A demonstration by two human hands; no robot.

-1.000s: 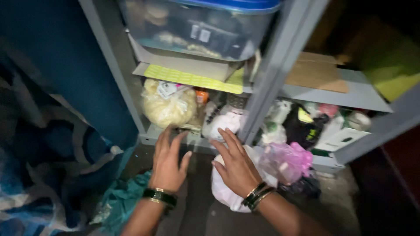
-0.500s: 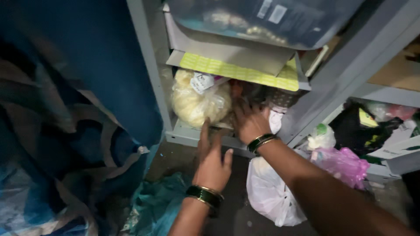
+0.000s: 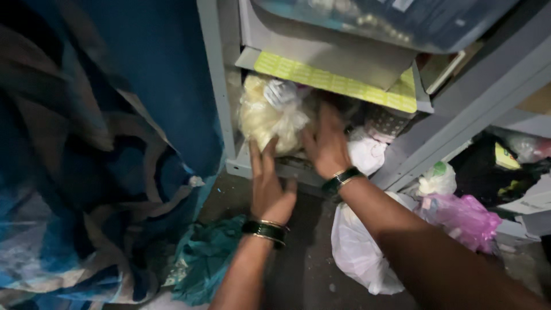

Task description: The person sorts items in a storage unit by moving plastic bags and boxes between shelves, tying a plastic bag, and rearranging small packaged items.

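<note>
— Where do we see the yellowish bag (image 3: 265, 117)?
— On the bottom shelf (image 3: 298, 170), upright, knot on top. Our left hand (image 3: 268, 186), fingers spread, touches its underside; our right hand (image 3: 327, 143), fingers apart, presses beside it.
— Since earlier?
— Both hands have reached further in.

grey shelf (image 3: 261, 166) with yellowish bag (image 3: 265, 117)
</note>
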